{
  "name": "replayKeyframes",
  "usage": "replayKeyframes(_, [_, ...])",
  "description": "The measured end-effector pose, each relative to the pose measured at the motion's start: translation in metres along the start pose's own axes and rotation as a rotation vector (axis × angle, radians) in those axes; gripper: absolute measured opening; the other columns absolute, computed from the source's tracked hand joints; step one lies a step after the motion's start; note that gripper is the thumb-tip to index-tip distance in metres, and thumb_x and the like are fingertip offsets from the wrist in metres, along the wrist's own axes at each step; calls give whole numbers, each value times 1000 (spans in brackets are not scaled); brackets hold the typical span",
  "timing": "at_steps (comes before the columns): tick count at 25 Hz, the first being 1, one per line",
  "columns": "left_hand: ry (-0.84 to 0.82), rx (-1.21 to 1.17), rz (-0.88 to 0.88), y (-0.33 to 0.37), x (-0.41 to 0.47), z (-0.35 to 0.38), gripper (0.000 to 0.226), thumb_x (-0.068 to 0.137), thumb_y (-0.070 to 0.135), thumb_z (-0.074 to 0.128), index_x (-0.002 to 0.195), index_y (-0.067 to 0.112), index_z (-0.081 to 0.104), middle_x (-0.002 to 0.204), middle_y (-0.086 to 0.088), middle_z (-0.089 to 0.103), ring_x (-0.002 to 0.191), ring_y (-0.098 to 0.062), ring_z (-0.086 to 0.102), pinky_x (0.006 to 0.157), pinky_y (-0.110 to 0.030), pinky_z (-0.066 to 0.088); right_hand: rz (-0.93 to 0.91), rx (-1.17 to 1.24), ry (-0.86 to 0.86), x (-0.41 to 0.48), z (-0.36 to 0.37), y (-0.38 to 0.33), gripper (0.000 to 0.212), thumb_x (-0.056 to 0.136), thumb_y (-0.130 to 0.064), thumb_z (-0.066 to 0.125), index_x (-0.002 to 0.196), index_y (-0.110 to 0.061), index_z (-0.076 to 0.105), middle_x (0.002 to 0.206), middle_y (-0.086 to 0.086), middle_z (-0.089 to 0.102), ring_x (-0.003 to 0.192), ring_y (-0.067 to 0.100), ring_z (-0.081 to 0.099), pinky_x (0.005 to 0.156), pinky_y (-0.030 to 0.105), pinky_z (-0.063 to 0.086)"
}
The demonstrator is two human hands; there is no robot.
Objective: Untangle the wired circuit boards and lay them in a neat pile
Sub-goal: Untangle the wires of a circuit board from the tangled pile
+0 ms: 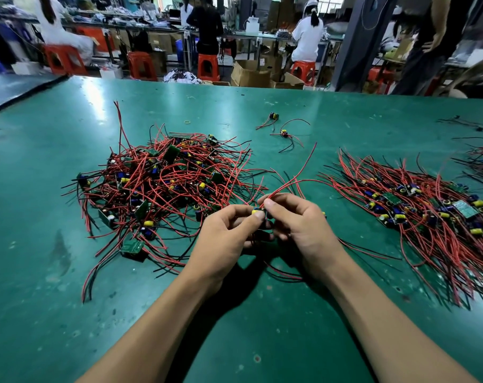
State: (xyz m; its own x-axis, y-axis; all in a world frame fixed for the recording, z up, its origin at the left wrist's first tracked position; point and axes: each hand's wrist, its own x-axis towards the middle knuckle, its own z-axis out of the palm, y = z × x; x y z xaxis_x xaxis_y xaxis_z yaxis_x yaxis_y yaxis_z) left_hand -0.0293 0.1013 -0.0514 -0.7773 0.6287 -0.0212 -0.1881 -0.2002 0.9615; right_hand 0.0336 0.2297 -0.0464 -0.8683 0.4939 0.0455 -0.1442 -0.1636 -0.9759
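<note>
While a small circuit board [258, 213] with a yellow cylindrical part and thin red leads is pinched by curled fingers [236, 210] of left hand [223, 239] and right hand [301, 225] over the scuffed green surface [262, 333], a tangled heap [163, 183] lies leftward, a combed pile [417, 214] rightward.

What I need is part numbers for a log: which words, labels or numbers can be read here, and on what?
No text is legible.
Green circuit boards in the tangled red-wired pile: pale print, too small.
Green boards in the neat right-hand pile: markings blurred.
Small held circuit board: mostly hidden.
Brown cardboard boxes: nothing readable.
</note>
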Motion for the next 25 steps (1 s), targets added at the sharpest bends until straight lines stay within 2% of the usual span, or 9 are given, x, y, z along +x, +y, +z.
replayKeyframes(2, [-26,-21,-24,0,1,-2,14,90,8,65,103,3,67,80,-8,73,63,-19,70,53,-23,54,21,11,-23,-1,2,4,11,91,-17,68,91,-6,70,68,2,64,39,1,45,39,16,39])
replayKeyframes(6, [-63,105,-2,-1,2,-3,11,88,5,68,98,7,71,80,-12,73,70,-19,67,60,-27,53,102,-57,-12,3,-5,6,23,82,-38,72,87,-16,73,59,9,44,38,9,29,44,18,21])
replayKeyframes(8, [-83,206,29,-2,2,-3,8,87,5,69,93,8,73,82,-17,73,71,-17,63,64,-28,51,120,-67,-14,4,-10,7,23,83,-37,72,90,-15,74,52,2,47,36,7,31,40,14,22])
replayKeyframes(10, [-94,311,68,-1,2,-2,7,88,9,68,88,9,75,83,-14,74,71,-13,63,68,-24,50,96,-99,-33,4,-12,7,18,85,-31,75,89,-14,75,62,4,55,42,8,38,40,15,28])
replayKeyframes(14, [-89,249,8,-1,2,1,19,93,12,61,79,5,72,69,-7,70,55,-15,62,53,-24,53,105,-81,-94,3,-14,7,17,78,-30,81,84,-15,75,80,17,56,68,25,41,59,32,35])
replayKeyframes(17, [-78,228,-1,-3,3,2,21,92,3,59,79,5,75,70,-8,70,59,-17,67,57,-27,57,120,-31,-122,2,-13,6,17,78,-25,82,85,-12,75,80,17,62,71,25,52,63,39,51])
replayKeyframes(20, [-60,242,16,-4,2,3,21,92,4,60,80,6,77,74,-10,72,63,-13,66,59,-27,56,156,-73,-134,2,-14,2,25,75,-24,83,90,-6,75,88,21,67,84,33,58,90,65,49])
replayKeyframes(22, [-59,283,25,-3,1,3,19,91,6,60,81,4,76,74,-15,73,60,-13,64,56,-26,54,171,-145,-136,1,-17,-2,26,76,-24,84,89,-4,75,85,21,68,80,32,58,84,59,52])
replayKeyframes(25, [-61,394,42,0,1,-1,18,87,8,62,74,2,73,68,-17,69,56,-15,58,55,-25,48,70,-298,-77,0,-15,-4,15,81,-23,81,76,-12,73,63,3,62,54,15,52,53,23,44])
